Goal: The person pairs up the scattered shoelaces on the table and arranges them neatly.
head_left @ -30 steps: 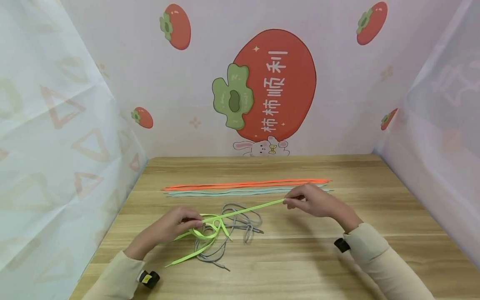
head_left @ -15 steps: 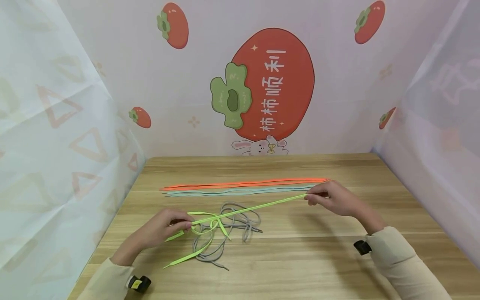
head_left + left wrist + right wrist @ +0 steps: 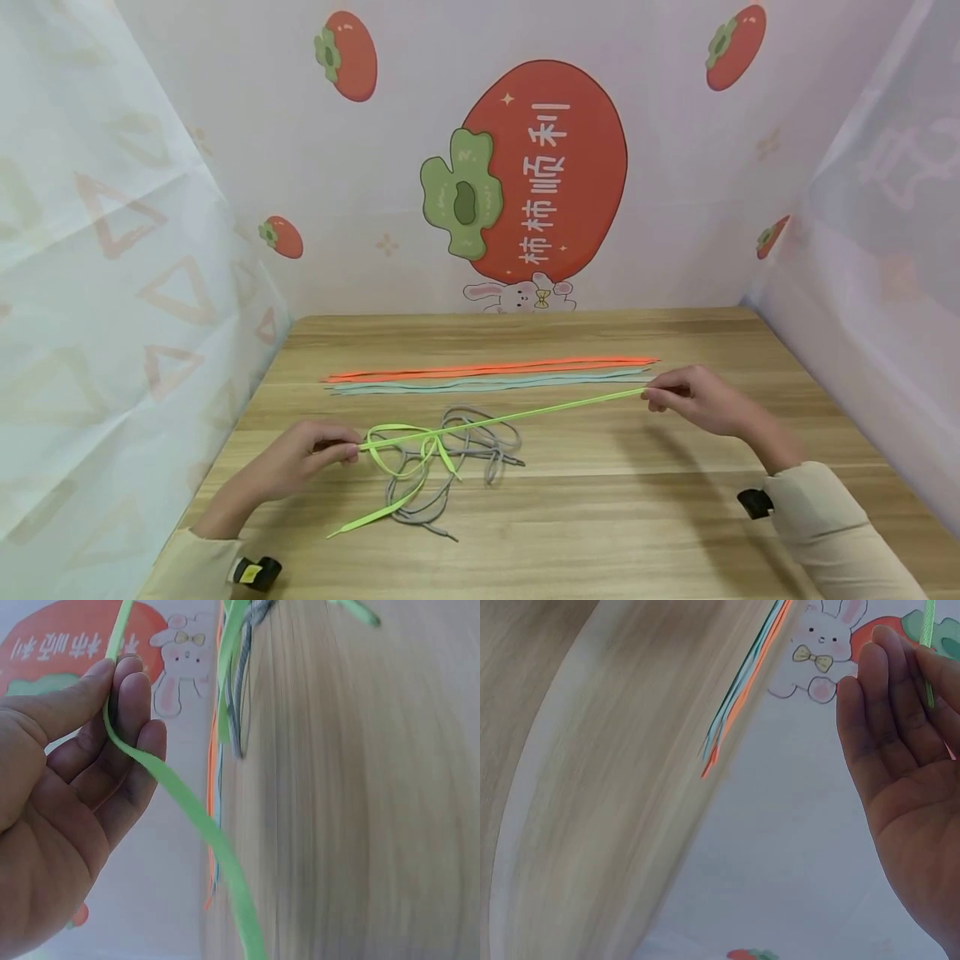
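A flat neon-green shoelace (image 3: 525,413) is stretched straight between the two hands, slanting up to the right above the table. My left hand (image 3: 306,460) pinches it between thumb and fingers; in the left wrist view a loose length of the green shoelace (image 3: 202,817) trails down past the fingers. At the other end, my right hand (image 3: 701,400) pinches the lace near its tip, and a short end shows below the thumb in the right wrist view. More green lace lies looped on the table, over a tangled grey round shoelace (image 3: 420,518).
Behind the hands, orange shoelaces (image 3: 480,368) and pale blue shoelaces (image 3: 450,386) lie straight, side by side across the wooden table (image 3: 570,533). Printed white sheets wall in the back and both sides.
Both hands have moved apart, the right hand to the right and the left hand to the left. The stretched part of the green shoelace has become longer, and its loops have shifted.
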A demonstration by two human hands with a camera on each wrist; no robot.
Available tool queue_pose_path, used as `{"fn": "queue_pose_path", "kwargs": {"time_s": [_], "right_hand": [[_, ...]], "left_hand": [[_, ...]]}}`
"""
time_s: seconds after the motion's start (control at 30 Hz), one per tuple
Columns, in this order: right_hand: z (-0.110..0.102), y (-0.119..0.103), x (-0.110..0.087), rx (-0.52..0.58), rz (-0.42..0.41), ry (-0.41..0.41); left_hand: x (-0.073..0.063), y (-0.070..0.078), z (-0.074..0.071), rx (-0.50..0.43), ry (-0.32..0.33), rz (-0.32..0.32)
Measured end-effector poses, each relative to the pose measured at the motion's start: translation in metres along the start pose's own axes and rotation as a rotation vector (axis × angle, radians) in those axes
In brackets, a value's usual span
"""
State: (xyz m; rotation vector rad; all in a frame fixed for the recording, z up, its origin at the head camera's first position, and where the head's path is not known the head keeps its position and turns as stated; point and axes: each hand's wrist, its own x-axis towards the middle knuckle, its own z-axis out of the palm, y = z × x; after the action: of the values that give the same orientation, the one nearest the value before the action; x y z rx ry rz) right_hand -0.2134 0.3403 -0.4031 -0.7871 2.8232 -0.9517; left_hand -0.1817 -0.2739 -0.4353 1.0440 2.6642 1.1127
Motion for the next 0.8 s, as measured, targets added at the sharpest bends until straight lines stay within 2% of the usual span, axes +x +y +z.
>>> {"fn": "queue_pose_path", "kwargs": {"time_s": [0.3, 0.47, 0.8], "right_hand": [[-0.011, 0.014, -0.011, -0.035, 0.050, 0.007], [-0.014, 0.024, -0.013, -0.045, 0.083, 0.007], [-0.020, 0.042, -0.014, -0.074, 0.131, 0.007]], "left_hand": [[-0.015, -0.017, -0.014, 0.041, 0.015, -0.039], [-0.022, -0.027, -0.023, 0.038, 0.021, -0.086], [-0.028, -0.053, -0.041, 0.022, 0.025, -0.093]]}}
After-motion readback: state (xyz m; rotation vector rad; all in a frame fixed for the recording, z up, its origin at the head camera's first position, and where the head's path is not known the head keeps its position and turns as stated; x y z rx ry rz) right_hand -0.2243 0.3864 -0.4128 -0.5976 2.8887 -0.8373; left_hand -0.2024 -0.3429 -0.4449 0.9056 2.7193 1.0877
